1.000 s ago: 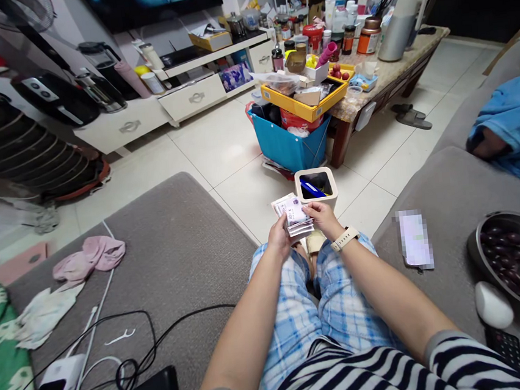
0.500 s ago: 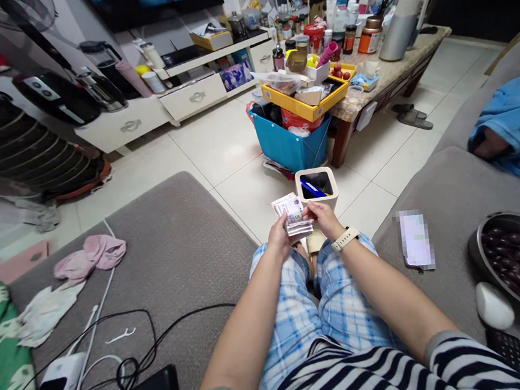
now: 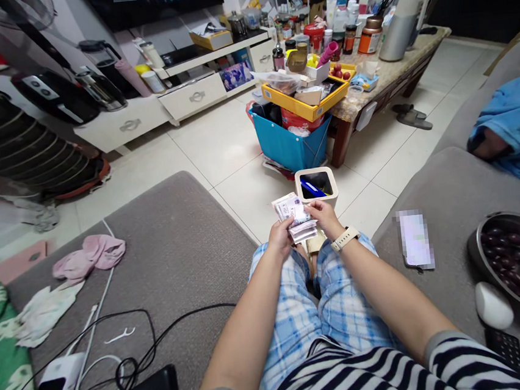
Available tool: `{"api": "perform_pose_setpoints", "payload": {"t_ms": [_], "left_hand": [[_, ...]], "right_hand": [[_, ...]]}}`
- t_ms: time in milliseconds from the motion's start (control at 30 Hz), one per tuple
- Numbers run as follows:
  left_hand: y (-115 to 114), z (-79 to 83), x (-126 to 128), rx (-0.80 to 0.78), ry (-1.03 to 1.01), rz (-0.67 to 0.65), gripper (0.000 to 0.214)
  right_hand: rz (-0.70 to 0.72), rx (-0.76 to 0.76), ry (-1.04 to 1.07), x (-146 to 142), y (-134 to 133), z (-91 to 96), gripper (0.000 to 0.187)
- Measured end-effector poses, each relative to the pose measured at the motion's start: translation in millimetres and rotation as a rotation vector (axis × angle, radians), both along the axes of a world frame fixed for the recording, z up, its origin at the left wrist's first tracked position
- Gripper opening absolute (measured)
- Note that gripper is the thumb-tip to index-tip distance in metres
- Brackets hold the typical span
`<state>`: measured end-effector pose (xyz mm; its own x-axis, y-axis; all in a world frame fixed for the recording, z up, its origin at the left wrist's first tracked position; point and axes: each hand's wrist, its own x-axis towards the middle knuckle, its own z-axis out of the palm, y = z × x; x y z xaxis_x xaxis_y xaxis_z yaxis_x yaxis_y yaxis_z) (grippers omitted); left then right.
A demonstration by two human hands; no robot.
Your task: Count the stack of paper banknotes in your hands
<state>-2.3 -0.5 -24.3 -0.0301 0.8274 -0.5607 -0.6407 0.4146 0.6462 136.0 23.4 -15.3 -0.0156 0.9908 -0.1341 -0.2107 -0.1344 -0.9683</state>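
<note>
**Head view: banknotes fanned between both hands**

Head view shows us seated on a grey sofa [image 3: 176, 240], holding a stack of banknotes [image 3: 295, 217] above our knees. Our left hand [image 3: 279, 238] grips the stack from below, fingers curled around it. Our right hand [image 3: 324, 216] pinches the top notes at their right edge. The notes sit partly fanned, so we judge the sorting is midway: some are separated, most remain bunched. A small bin [image 3: 317, 186] stands just beyond, on the floor.
</note>
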Motion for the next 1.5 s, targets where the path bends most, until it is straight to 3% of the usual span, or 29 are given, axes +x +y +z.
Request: {"api": "perform_pose_setpoints", "payload": {"t_ms": [433,967,1200,1400,1500], "left_hand": [[2.4,-0.6,-0.9,-0.031,-0.024,-0.007,0.032],[0.7,1.0,-1.1,-0.020,-0.028,-0.009,0.031],[3.6,-3.6,-0.3,0.016,-0.044,0.006,0.028],[-0.4,-2.0,-4.2,0.005,-0.008,-0.016,0.030],[-2.4,2.3,-5.1,0.036,0.017,-0.001,0.030]], "right_hand": [[0.072,0.035,-0.019,0.2,-1.7,-0.3,0.038],[0.077,0.012,0.031,-1.3,-1.6,3.1,0.042],[0.146,0.025,0.060,-0.6,-5.0,8.9,0.040],[-0.020,0.044,-0.054,-2.2,2.8,2.0,0.041],[-0.018,0.011,-0.074,-3.2,6.8,2.3,0.042]]}}
